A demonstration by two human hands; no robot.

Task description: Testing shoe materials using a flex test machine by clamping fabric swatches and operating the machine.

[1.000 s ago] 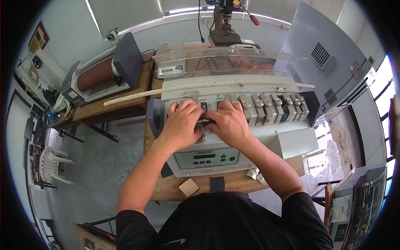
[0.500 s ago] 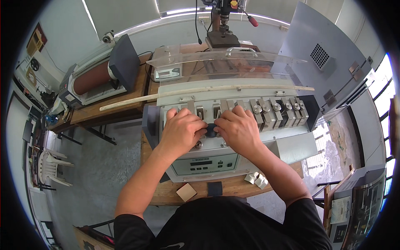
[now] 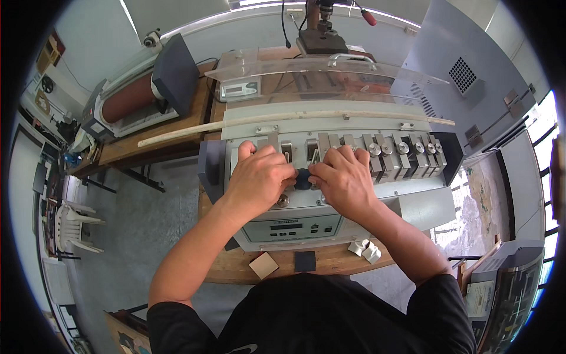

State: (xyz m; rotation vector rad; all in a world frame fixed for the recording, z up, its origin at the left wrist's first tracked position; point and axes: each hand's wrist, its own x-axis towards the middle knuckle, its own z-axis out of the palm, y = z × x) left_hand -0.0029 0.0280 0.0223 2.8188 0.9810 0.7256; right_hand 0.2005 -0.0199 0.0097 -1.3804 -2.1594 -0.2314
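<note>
Between my hands sits a small dark, flexible-looking piece on a light grey bench machine. My left hand pinches its left edge with thumb and fingertips. On the opposite edge my right hand grips it the same way. Metal clamps with round knobs stand in a row to the right of my hands. Two upright clamp parts rise just beyond my fingertips. My hands hide part of the row. Below them is the machine's front panel with a small display and buttons.
A clear hinged cover stands raised behind the clamps, with a long pale stick lying across. On the wooden bench's front edge lie a tan square, a dark square and white crumpled pieces. A roller machine stands left.
The view has shifted slightly, so the machine appears a little higher and further right. Both hands keep their pinch on the dark piece, which shows a bit more between them.
</note>
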